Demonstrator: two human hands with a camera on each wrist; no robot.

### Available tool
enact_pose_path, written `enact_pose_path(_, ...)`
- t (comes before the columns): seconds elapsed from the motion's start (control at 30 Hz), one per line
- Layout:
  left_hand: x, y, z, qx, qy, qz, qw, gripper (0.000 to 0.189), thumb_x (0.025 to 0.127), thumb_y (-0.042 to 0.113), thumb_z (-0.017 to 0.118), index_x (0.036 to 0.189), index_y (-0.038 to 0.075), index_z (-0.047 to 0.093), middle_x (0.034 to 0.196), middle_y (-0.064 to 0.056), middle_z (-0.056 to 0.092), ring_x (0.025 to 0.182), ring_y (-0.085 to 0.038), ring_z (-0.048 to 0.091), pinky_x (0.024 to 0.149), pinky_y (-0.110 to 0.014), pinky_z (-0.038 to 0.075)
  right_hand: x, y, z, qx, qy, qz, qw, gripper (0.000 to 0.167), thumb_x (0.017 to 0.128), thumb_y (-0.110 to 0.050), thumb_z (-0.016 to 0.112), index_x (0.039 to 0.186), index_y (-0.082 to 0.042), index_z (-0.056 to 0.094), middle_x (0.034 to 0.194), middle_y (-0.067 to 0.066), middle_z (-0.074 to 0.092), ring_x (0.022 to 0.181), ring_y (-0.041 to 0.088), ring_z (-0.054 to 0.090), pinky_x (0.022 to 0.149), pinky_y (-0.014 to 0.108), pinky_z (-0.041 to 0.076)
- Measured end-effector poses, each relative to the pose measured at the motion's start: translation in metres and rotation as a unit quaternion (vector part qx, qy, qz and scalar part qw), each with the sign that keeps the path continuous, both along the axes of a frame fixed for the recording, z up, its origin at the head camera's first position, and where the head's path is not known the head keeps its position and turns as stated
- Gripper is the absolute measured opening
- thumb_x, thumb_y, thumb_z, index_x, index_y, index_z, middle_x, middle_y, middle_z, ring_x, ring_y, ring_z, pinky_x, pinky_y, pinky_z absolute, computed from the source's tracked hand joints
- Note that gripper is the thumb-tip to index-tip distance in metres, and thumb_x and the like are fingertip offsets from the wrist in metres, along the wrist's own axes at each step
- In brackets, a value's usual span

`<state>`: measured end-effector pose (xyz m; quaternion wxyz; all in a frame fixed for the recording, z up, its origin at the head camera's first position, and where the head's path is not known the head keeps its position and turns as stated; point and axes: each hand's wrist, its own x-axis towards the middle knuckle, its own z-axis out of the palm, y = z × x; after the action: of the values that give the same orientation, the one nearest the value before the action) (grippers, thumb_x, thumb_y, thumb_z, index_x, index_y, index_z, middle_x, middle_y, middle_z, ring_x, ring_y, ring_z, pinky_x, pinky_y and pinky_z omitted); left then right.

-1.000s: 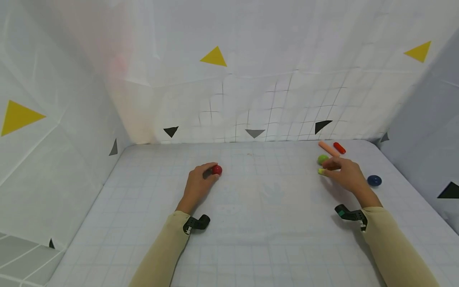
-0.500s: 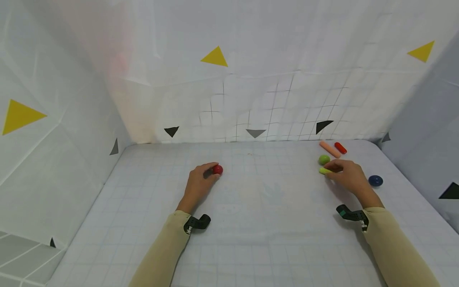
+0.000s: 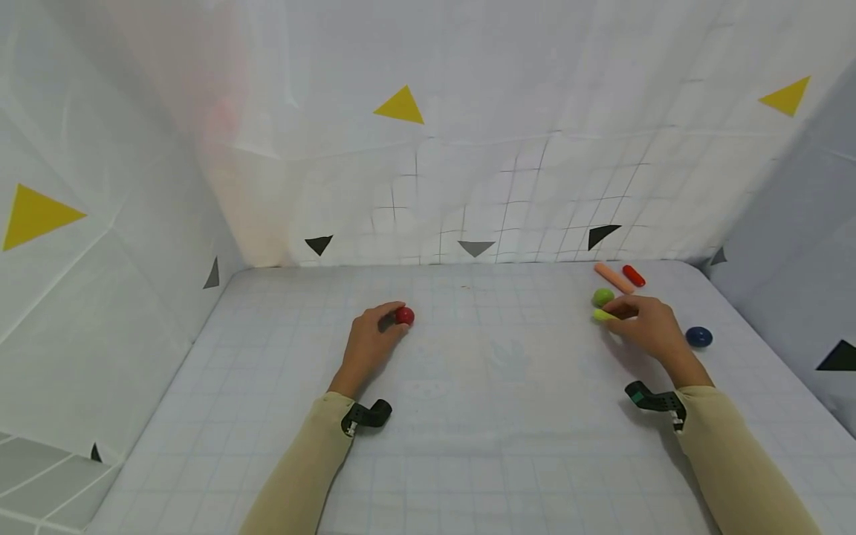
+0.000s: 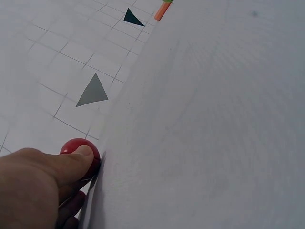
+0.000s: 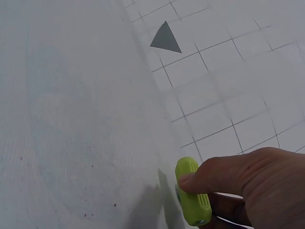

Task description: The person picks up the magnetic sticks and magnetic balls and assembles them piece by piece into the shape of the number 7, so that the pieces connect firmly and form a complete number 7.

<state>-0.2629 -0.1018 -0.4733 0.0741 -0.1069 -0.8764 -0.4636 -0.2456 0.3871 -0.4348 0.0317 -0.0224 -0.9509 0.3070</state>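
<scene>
Left hand [image 3: 374,340] pinches red ball [image 3: 405,316] between thumb and fingers, in left half of counter [image 3: 468,416]; right hand [image 3: 647,327] pinches ribbed lime-green piece [image 5: 196,207], near counter's right side; green ball [image 3: 603,296] just beyond it; orange stick [image 3: 613,278] and red stick [image 3: 634,276] farther back; dark blue oval [image 3: 698,337] near right hand

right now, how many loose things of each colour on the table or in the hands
2 red: red ball, red stick
1 green: green ball
1 yellow-green: ridged piece
1 orange: orange stick
1 blue: blue piece
total: 6
</scene>
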Motion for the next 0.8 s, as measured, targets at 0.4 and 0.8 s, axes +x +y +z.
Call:
enact_pose_path(0.4,0.0,-0.001,0.002,0.004,0.004,-0.001,1.0,0.041,0.097,0.019,0.076,0.137,0.017,0.069,0.136,-0.004,0.066,0.131,-0.02,0.055,0.113,-0.043,0.04,0.0,-0.02,0.01,-0.005,0.04,0.02,0.999,0.032,0.095,-0.017,0.078,0.123,-0.001,0.073,0.118,0.023,0.069,0.11,0.043,0.06,0.085,0.054,0.053)
enact_pose_path(0.8,0.002,0.001,0.001,0.007,-0.003,0.001,1.0,0.041,0.098,0.02,0.076,0.138,0.018,0.068,0.137,-0.003,0.065,0.133,-0.02,0.053,0.114,-0.045,0.039,0.001,-0.06,0.034,-0.053,0.086,0.054,0.9934,0.027,0.094,-0.008,0.079,0.118,0.003,0.075,0.154,0.029,0.045,0.132,0.047,0.052,0.102,0.064,0.046)
